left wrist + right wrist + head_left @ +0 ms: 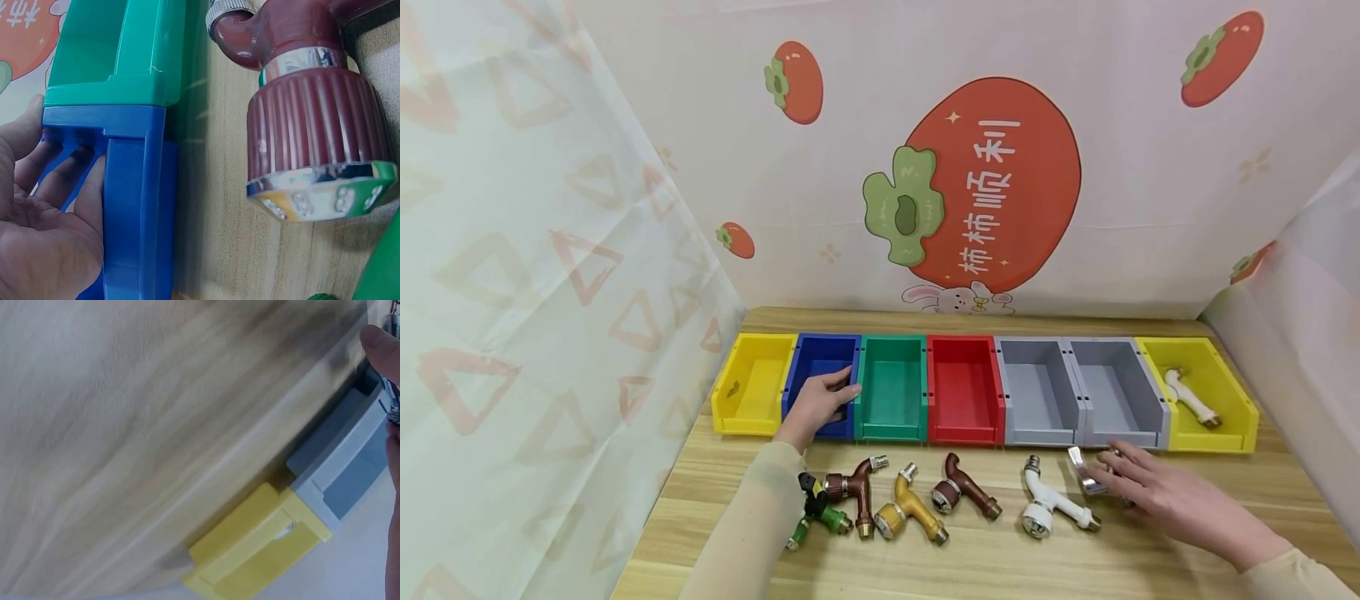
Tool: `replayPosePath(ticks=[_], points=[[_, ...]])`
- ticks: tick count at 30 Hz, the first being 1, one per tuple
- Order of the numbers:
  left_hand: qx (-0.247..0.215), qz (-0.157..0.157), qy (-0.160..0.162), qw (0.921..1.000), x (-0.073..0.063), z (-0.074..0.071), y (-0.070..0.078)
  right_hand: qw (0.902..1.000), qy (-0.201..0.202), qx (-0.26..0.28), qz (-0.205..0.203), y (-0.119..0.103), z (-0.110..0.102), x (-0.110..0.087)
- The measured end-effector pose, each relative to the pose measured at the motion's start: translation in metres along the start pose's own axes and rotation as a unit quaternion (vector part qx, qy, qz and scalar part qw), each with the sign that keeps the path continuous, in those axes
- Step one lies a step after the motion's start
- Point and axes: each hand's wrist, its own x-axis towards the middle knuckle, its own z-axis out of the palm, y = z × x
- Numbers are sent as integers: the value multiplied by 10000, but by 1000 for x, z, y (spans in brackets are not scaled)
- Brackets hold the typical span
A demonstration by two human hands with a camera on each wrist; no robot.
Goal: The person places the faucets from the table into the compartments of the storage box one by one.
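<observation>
My left hand [822, 404] reaches into the blue bin [827, 354]. In the left wrist view its fingers [84, 181] lie inside that bin, with the thumb over the wall beside the green bin [112, 94]. Over the table at right, my right hand [1157, 492] holds a silver tap [1081, 468], partly hidden by its fingers. A white tap [1051, 500] lies just left of it. Two brown taps [966, 487], a yellow tap [912, 508] and a green tap [831, 518] lie farther left; my left sleeve partly covers the green one.
The bins form one row along the back: a yellow bin [756, 387] at left, then blue, green, a red bin [964, 435], two grey bins [1043, 437] and another yellow bin [1213, 442]. A white tap [1191, 398] lies in the right yellow bin. Printed cloth [842, 183] hangs behind.
</observation>
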Motion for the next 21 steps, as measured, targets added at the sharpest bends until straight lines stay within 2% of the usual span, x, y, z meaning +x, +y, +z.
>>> replayPosePath(ticks=[12,21], points=[[31,41,-34,10000,0,0,-1,9992,115,-323,207,27,-17,1],[104,31,-36,9999,-1,-1,1,9991,421,-57,93,56,-22,2]])
